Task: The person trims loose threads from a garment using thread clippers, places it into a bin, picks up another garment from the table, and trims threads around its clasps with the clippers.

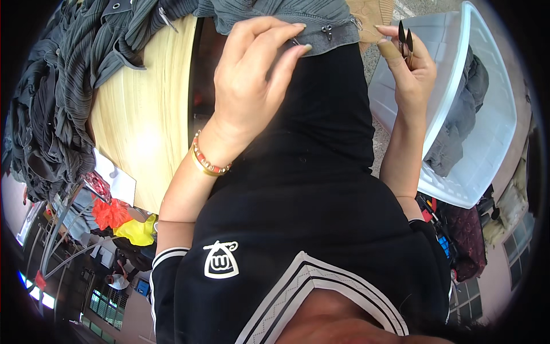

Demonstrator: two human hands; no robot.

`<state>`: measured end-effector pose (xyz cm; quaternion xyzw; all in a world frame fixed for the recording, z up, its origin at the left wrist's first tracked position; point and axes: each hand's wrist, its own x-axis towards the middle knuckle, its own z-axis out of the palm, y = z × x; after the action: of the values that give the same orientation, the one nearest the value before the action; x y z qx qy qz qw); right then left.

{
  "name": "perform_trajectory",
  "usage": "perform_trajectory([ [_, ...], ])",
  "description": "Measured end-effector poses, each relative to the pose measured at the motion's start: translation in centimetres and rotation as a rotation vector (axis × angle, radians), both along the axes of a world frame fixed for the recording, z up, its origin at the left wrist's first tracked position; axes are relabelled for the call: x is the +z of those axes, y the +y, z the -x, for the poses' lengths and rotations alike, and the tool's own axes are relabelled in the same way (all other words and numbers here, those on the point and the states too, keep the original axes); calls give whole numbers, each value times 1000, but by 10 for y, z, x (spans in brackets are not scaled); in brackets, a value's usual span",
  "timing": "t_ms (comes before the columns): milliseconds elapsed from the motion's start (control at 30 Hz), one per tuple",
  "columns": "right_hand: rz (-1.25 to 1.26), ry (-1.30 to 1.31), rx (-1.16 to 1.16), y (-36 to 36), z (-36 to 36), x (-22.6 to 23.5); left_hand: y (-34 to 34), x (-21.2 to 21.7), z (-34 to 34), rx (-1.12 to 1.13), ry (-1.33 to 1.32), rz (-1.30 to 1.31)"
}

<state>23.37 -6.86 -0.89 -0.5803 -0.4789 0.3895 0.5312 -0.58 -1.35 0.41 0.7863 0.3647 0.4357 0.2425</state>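
Observation:
Over my lap lies a grey ribbed garment (281, 10) with a band edge and a small metal hook fastener (327, 32) on it. My left hand (252, 80) is over the band, its thumb and first finger curled toward each other around something thin and shiny that I cannot make out. Off to the right, my raised right hand (413, 77) has small thread snips (405, 43) tucked in the palm, with two dark pointed blades standing up. Its thumb and first finger reach toward the garment without touching it.
Left of me stands a pale wooden table (154, 97) with a heap of dark grey garments (63, 97). A clear plastic bin (487, 155) at the right holds grey cloth (458, 126). Red (110, 213) and yellow bags (137, 230) are at the lower left.

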Motion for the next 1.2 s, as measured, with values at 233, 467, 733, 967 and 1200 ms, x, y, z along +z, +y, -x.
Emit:
perform_trajectory([
  [233, -8, 71, 59, -15, 19, 8, 3, 2, -3, 9, 58, 27],
  [467, 14, 54, 76, -11, 29, 12, 12, 6, 4, -43, 83, -3],
  [733, 13, -14, 67, -10, 33, 15, 4, 9, 15, -20, -194, 411],
  [967, -215, -323, 96, -8, 30, 14, -1, 17, 11, -53, -188, 452],
  [1200, -290, -478, 42, 4, 27, 15, 1, 35, 3, -50, -129, 318],
])
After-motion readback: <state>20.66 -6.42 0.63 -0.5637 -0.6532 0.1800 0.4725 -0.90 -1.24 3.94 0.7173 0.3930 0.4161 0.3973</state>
